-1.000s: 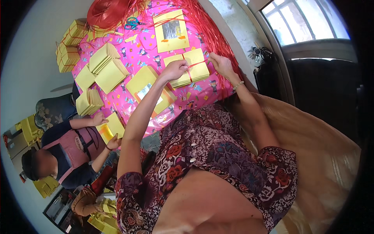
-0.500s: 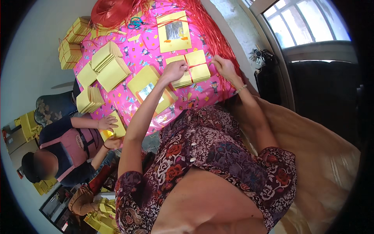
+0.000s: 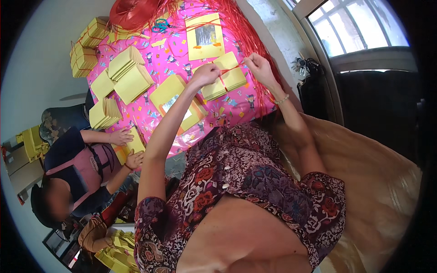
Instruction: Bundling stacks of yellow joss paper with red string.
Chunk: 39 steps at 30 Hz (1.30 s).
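A bundle of yellow paper (image 3: 234, 81) lies at a slant on the pink patterned tabletop, crossed by red plastic string (image 3: 224, 83). My left hand (image 3: 207, 74) is closed at the bundle's left side, pinching the string by the crossing. Off the bundle's right end, my right hand (image 3: 258, 68) is raised a little, its fingers closed on the string's other end. The string runs taut between the two hands. Just beyond the bundle lies a yellow sheet with a silver square (image 3: 205, 37). A yellow stack with a silver patch (image 3: 177, 104) sits below my left forearm.
Loose red strings (image 3: 248, 36) hang along the table's right edge. At the far side are a red string roll (image 3: 129, 12) and teal-handled scissors (image 3: 160, 25). Yellow stacks (image 3: 132, 82) and tied bundles (image 3: 84, 61) stand left. A co-worker's hands (image 3: 127, 145) rest on yellow paper.
The bundle has turned anticlockwise under the string. My right hand has risen slightly, and my left has shifted slightly. The co-worker's hands have moved over their paper.
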Motion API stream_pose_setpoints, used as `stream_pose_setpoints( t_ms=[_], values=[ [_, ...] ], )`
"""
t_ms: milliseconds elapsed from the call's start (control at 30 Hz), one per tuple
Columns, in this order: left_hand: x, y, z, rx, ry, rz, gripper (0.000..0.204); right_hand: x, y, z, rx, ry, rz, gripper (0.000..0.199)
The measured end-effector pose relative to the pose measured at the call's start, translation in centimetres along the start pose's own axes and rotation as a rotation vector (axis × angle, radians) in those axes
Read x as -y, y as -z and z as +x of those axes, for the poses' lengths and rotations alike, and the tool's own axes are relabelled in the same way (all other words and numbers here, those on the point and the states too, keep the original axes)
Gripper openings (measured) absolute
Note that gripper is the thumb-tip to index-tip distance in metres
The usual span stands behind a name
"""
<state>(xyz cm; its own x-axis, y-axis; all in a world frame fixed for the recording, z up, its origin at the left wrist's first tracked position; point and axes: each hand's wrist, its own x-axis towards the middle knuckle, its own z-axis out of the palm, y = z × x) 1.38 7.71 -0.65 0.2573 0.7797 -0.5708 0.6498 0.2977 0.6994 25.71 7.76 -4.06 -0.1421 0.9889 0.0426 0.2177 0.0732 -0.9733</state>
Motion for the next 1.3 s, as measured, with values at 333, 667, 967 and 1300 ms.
stream_pose_setpoints(
  t_ms=[333,667,967,1300],
  values=[
    [-5.8,0.0,0.3,-0.180,-0.238,0.571,0.024,5.9,-0.1,0.0,0.194,0.039,-0.323,0.024],
    [-3.9,-1.1,1.8,0.006,-0.104,-0.188,0.024,6.1,-0.2,0.7,0.255,-0.037,-0.275,0.021],
    [-1.3,-3.1,2.8,0.072,-0.150,-0.585,0.021,6.2,1.5,0.4,0.138,0.152,-0.663,0.031],
    [-2.0,-4.9,3.5,-0.137,-0.334,-0.269,0.012,2.6,2.8,1.2,0.134,0.042,-0.788,0.026]
  ],
)
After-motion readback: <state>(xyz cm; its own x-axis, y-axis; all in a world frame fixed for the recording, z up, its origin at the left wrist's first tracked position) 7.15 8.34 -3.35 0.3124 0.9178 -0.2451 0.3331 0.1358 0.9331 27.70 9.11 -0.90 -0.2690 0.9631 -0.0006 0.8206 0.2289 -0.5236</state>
